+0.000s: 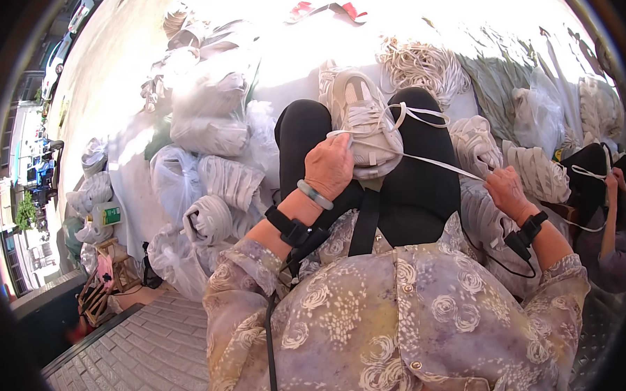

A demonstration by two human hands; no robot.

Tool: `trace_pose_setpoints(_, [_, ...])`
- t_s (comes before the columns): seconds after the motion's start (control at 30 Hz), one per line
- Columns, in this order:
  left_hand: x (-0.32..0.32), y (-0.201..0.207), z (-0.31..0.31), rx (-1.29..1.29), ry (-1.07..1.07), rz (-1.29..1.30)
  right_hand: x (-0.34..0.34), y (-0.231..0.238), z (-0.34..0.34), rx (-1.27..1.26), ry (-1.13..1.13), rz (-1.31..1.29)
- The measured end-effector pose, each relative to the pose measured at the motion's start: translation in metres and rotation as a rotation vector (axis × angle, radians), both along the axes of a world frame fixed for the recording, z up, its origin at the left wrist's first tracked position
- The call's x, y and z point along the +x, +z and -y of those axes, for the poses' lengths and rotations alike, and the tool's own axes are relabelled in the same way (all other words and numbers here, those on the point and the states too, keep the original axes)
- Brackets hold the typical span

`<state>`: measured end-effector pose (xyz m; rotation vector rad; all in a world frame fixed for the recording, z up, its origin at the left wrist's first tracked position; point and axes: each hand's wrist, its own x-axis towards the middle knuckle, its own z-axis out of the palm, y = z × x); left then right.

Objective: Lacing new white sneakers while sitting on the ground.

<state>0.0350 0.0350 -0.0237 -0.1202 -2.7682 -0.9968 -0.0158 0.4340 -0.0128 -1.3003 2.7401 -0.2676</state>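
A beige-and-white sneaker (364, 119) lies across my lap between my thighs, its lacing partly threaded. My left hand (330, 167) is closed at the shoe's left side, with a strand of white lace at its fingertips. Off to the right, my right hand (507, 193) pinches the end of a white shoelace (440, 165), which stretches nearly straight from the shoe. Another length of lace loops loosely over my right knee. Part of a second pale shoe shows behind the sneaker's far left edge.
Bundled pale shoes (211, 217) and plastic bags (176, 172) crowd the ground at left. A heap of laces (425, 69) lies beyond my right knee. More shoe bundles (477, 143) stand at right, close to another person's hand (615, 182). Cords hang from my wristbands.
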Motion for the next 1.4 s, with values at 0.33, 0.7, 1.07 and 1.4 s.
trace_pose_setpoints(0.33, [-0.016, 0.030, -0.029, -0.176, -0.115, -0.084, -0.013, 0.026, 0.139, -0.542, -0.020, 0.113])
trace_pose_setpoints(0.7, [-0.033, 0.010, -0.050, -0.271, -0.106, 0.011, -0.023, 0.007, 0.203, -0.355, -0.131, 0.018])
trace_pose_setpoints(1.07, [-0.039, -0.002, -0.053, -0.280, -0.075, -0.053, -0.036, -0.015, 0.197, -0.541, -0.174, 0.320])
trace_pose_setpoints(1.4, [-0.005, 0.056, -0.009, -0.366, -0.249, 0.112, -0.026, -0.002, 0.189, -0.513, -0.207, 0.321])
